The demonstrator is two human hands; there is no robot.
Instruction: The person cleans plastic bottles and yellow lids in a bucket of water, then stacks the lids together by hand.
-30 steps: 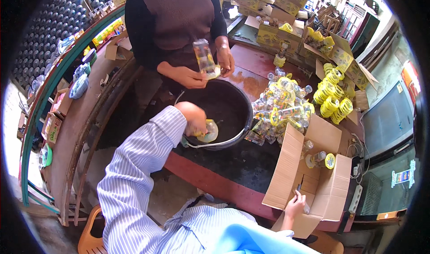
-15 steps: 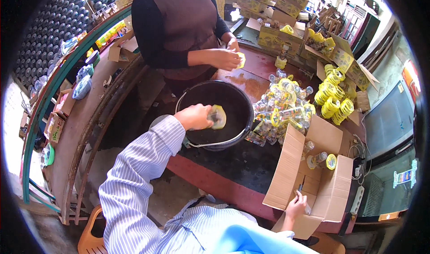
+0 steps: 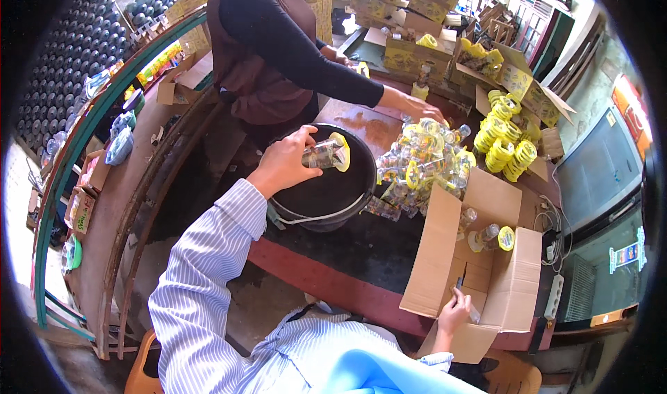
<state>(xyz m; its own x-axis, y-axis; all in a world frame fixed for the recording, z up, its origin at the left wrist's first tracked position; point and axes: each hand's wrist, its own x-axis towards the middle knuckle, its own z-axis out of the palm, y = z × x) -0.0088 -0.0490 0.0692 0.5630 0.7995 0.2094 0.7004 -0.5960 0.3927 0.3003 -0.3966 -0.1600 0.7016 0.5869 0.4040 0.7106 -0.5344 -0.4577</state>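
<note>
Left hand [image 3: 281, 163] grips 1 clear yellow-capped bottle [image 3: 326, 154] above the black bucket [image 3: 326, 193], right hand [image 3: 453, 312] fingers curled on the cardboard box [image 3: 479, 269] flap — best carried level across to that box, clear of the bottle pile [image 3: 424, 161].

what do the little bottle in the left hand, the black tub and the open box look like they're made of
Bottle: clear, glossy, probably plastic, though glass is possible; you see through it; yellow cap.
Black tub: smooth dark plastic or rubber by its dull sheen, with a pale band below the rim.
Open box: plain brown cardboard, matte, with folded flaps.
</note>
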